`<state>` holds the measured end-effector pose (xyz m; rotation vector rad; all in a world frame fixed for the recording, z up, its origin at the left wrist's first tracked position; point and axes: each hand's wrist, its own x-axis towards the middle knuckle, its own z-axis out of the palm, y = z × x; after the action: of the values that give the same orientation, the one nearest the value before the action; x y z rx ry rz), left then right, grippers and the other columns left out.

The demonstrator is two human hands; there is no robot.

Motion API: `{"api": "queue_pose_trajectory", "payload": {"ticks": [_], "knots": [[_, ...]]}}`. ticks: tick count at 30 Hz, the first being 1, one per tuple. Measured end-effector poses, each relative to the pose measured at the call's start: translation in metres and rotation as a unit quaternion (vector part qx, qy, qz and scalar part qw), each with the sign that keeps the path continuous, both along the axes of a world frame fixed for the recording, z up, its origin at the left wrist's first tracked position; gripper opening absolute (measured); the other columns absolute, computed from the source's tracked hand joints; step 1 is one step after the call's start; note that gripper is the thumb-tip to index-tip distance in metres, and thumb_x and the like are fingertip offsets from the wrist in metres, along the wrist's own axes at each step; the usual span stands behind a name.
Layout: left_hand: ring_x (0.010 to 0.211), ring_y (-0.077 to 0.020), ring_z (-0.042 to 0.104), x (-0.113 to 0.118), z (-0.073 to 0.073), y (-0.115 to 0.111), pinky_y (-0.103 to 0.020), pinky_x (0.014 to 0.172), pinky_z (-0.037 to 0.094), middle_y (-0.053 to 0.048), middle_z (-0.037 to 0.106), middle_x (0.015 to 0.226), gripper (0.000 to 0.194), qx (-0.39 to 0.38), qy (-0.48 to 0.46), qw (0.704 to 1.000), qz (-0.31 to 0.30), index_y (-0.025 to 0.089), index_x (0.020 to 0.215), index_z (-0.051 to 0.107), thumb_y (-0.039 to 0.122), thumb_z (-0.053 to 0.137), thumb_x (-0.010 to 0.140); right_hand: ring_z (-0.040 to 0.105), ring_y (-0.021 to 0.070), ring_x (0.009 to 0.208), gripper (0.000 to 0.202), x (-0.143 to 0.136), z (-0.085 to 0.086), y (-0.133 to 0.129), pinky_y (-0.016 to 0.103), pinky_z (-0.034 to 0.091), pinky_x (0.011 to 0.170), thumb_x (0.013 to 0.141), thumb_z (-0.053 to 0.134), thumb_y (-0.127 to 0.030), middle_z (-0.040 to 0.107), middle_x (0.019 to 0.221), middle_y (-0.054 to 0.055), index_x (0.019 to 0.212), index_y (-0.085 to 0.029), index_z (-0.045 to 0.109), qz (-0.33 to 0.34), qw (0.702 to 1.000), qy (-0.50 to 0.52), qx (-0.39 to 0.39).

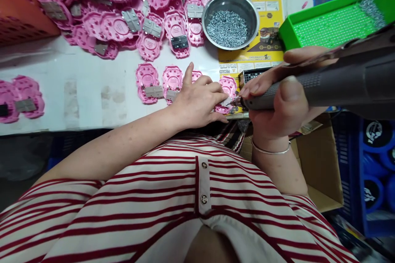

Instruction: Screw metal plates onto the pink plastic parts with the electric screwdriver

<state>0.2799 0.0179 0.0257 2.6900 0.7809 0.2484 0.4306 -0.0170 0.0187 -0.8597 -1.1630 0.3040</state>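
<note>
My right hand is wrapped round a dark power screwdriver, its tip against a pink plastic part with a grey plate. The fingertips of my left hand touch that part's left side; its fingers are spread, and the palm hides most of another pink part. Two more pink parts with grey plates lie in a row to the left of my left hand. A steel bowl of small screws stands behind the row.
A heap of pink parts covers the back left, beside an orange crate. More pink parts lie far left. A green tray with screws is back right. Below the table's edge are a cardboard box and blue crate.
</note>
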Motion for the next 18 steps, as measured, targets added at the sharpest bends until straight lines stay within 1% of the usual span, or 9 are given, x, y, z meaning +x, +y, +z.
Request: {"api": "queue_pose_trajectory", "payload": {"ticks": [2,4,5,8,9,11,14,16,18], "knots": [[0.115,-0.0317,0.056,0.0,0.0,-0.002,-0.08,0.116,0.011,-0.003,0.073,0.113,0.031,0.003,-0.001,1.0,0.005,0.032,0.117,0.073,0.038,0.071,0.087,0.042,0.004,0.042,0.042,-0.003,0.009,0.002,0.022,0.04,0.039,0.085,0.062,-0.059,0.056,0.076,-0.004,0.111,-0.028,0.06,-0.021,0.996,0.008,0.086],[0.114,-0.0313,0.056,0.0,-0.001,-0.004,-0.078,0.116,0.012,-0.004,0.071,0.115,0.03,0.006,-0.002,1.0,0.012,0.031,0.116,0.073,0.036,0.071,0.087,0.04,0.0035,0.039,0.035,-0.005,0.02,0.001,0.019,0.038,0.036,0.084,0.065,-0.052,0.048,0.062,-0.007,0.107,-0.026,0.064,-0.018,0.994,0.014,0.105],[0.114,-0.0313,0.057,0.0,-0.001,-0.004,-0.077,0.117,0.014,-0.005,0.07,0.115,0.029,0.008,-0.002,1.0,0.015,0.029,0.115,0.074,0.036,0.071,0.087,0.041,0.0037,0.039,0.03,-0.006,0.025,0.0,0.019,0.039,0.036,0.084,0.065,-0.049,0.046,0.059,-0.008,0.105,-0.026,0.065,-0.016,0.994,0.02,0.106],[0.112,-0.0307,0.058,0.001,-0.002,-0.005,-0.072,0.118,0.019,-0.007,0.067,0.113,0.028,0.015,-0.003,1.0,0.024,0.025,0.112,0.075,0.038,0.071,0.087,0.048,0.0048,0.043,0.022,-0.005,0.035,-0.005,0.02,0.045,0.041,0.085,0.062,-0.04,0.05,0.059,-0.008,0.101,-0.025,0.066,-0.003,0.997,0.032,0.063],[0.111,-0.0302,0.058,0.001,-0.003,-0.005,-0.071,0.118,0.02,-0.007,0.067,0.111,0.028,0.018,-0.003,0.999,0.026,0.025,0.111,0.075,0.039,0.072,0.087,0.049,0.0053,0.044,0.023,-0.004,0.034,-0.007,0.021,0.045,0.042,0.086,0.062,-0.041,0.05,0.058,-0.008,0.102,-0.025,0.065,-0.006,0.998,0.027,0.05],[0.109,-0.0294,0.058,0.001,-0.003,-0.006,-0.07,0.118,0.022,-0.006,0.066,0.107,0.027,0.026,0.0,0.999,0.028,0.025,0.111,0.075,0.039,0.072,0.087,0.045,0.0046,0.041,0.032,-0.004,0.03,-0.007,0.02,0.041,0.04,0.084,0.063,-0.05,0.051,0.06,-0.007,0.105,-0.026,0.063,-0.037,0.998,0.01,0.056],[0.108,-0.0298,0.058,0.002,-0.003,-0.007,-0.07,0.117,0.023,-0.006,0.067,0.105,0.028,0.043,0.011,0.999,0.026,0.025,0.111,0.075,0.039,0.073,0.086,0.042,0.0024,0.04,0.043,-0.004,0.019,-0.003,0.021,0.04,0.038,0.084,0.059,-0.064,0.058,0.079,-0.003,0.107,-0.028,0.058,-0.075,0.996,-0.012,0.046],[0.107,-0.0298,0.057,0.002,-0.003,-0.008,-0.069,0.117,0.024,-0.006,0.067,0.106,0.028,0.049,0.013,0.998,0.024,0.025,0.111,0.075,0.039,0.073,0.086,0.044,0.0027,0.041,0.043,-0.004,0.014,-0.001,0.022,0.04,0.038,0.085,0.059,-0.063,0.059,0.086,-0.002,0.107,-0.026,0.058,-0.072,0.996,-0.015,0.047],[0.107,-0.0295,0.057,0.002,-0.003,-0.008,-0.069,0.117,0.024,-0.005,0.068,0.106,0.027,0.05,0.011,0.998,0.023,0.027,0.111,0.075,0.037,0.072,0.087,0.046,0.0045,0.043,0.044,-0.001,0.009,-0.001,0.023,0.04,0.039,0.084,0.059,-0.064,0.057,0.08,-0.002,0.109,-0.027,0.058,-0.063,0.996,-0.014,0.066]]}}
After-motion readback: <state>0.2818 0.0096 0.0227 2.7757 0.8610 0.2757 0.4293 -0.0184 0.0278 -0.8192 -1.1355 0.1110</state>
